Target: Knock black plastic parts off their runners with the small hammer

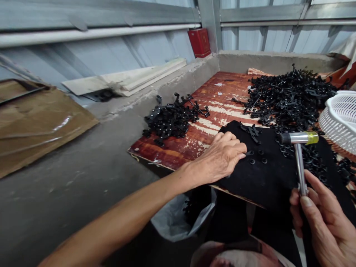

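Note:
My right hand grips a small two-faced mallet by its metal handle, head up, one face black and the other yellow. Over the black mat, my left hand is closed, thumb against bent fingers. What those fingers hold, if anything, is hidden. Just right of its fingertips lie several small round black pieces on the mat. Beyond them is a black linked part with round ends. More black round pieces lie heaped behind and right of the mallet.
A large heap of black parts covers the back right of the worn red board. A smaller heap sits at its left edge. At right stands a white plastic basket. Below the board's front edge hangs an open bag.

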Available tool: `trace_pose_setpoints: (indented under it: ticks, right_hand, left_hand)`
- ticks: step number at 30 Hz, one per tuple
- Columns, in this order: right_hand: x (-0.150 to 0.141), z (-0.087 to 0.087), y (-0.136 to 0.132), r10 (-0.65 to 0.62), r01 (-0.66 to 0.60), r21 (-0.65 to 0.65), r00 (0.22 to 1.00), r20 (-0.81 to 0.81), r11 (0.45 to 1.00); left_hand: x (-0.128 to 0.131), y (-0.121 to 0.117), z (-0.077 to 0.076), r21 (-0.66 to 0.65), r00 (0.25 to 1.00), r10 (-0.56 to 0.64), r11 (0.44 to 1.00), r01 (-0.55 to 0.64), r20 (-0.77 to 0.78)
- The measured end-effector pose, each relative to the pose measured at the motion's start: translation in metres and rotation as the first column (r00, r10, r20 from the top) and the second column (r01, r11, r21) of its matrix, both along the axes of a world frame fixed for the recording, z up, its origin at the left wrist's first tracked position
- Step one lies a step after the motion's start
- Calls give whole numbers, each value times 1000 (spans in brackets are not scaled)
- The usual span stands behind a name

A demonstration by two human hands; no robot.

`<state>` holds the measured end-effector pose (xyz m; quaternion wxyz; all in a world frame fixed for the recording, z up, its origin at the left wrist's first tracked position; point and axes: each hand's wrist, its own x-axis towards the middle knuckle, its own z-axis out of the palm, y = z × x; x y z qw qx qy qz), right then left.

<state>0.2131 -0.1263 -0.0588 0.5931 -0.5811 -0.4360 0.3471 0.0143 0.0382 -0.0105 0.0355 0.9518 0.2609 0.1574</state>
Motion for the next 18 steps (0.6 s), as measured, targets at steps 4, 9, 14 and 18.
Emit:
trace_pose_setpoints:
  ticks: [4, 9, 14, 18]
  right_hand:
    - [1, -1, -1, -7, 7, -4, 1000, 14, 1000]
    - [-3, 1, 0, -25, 25, -25, 1000, -3, 999]
    - [-4, 4, -2, -47, 46, -30, 999, -19, 998]
    - [-6, 5, -3, -66, 62, -60, 996, -56, 996]
  left_hand:
    - [5, -1, -6, -61, 1000, 19, 998, -20, -16]
    - [6, 2, -7, -79, 998, 34, 996, -37, -45]
    - [3, 1, -11, -101, 1000, 29, 994, -30, -5]
    - [2, 1, -12, -110, 1000, 26, 994, -25, 8]
